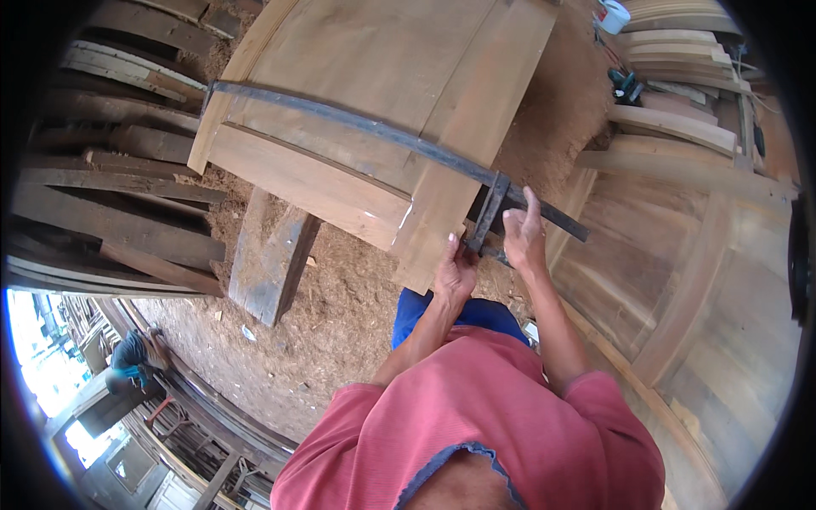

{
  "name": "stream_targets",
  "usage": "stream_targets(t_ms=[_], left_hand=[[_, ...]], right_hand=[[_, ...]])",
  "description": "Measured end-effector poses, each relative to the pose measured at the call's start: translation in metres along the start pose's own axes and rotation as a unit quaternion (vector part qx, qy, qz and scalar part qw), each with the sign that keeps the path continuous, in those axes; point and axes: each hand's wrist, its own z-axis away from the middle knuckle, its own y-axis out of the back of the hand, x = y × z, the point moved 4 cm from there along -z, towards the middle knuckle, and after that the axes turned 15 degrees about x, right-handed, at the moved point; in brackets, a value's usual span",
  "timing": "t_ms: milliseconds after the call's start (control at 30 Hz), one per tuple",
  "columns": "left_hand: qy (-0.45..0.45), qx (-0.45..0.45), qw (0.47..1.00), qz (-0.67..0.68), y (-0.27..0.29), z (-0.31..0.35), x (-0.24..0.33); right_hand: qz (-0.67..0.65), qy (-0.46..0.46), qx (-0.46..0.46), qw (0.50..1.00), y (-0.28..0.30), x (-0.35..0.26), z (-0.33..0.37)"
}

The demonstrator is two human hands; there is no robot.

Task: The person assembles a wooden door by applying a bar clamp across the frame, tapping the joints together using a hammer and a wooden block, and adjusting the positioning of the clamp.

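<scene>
A wooden panel door (357,68) lies raised in front of me, with white glue-like streaks at a joint near its close corner. Across it runs a long dark metal bar clamp (357,127), its far jaw hooked on the left edge and its near jaw by the right edge. My left hand (456,276) is at the door's near edge, fingers closed around the lower end of the clamp's near jaw. Just right of that jaw, my right hand (525,238) has index finger and thumb apart, beside the screw end; its other fingers are partly hidden.
Stacked boards (127,183) fill the left side. A thick timber (272,255) projects from under the door over the shavings-covered floor (340,297). Another panelled door (646,246) lies at my right, with curved boards (680,59) beyond. Another person (132,357) crouches far left.
</scene>
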Motion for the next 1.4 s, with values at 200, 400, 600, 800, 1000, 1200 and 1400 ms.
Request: stream_targets(t_ms=[200,400,600,800,1000,1200,1400], left_hand=[[0.010,0.010,1.000,0.004,-0.005,0.009,0.001],[0.001,0.001,0.999,-0.033,-0.009,0.015,0.000],[0.020,0.017,0.996,-0.081,-0.002,0.004,-0.006],[0.164,0.010,0.947,-0.275,0.006,0.019,0.004],[0.192,-0.376,0.686,-0.592,-0.048,0.096,0.184],[-0.630,0.032,0.495,-0.597,-0.156,-0.007,0.561],[-0.744,0.169,0.206,-0.612,-0.164,-0.165,0.815]], right_hand=[[0.079,-0.023,-0.056,0.995,-0.026,-0.031,0.004],[0.081,-0.040,-0.101,0.991,-0.025,-0.033,0.001],[0.058,-0.009,-0.049,0.997,-0.027,-0.025,-0.001],[0.035,0.052,0.003,0.998,-0.038,-0.022,0.002],[0.086,-0.072,-0.006,0.994,-0.038,-0.037,0.006],[0.134,-0.020,0.059,0.989,-0.049,-0.019,0.003],[0.114,-0.051,0.071,0.990,-0.053,-0.022,0.005]])
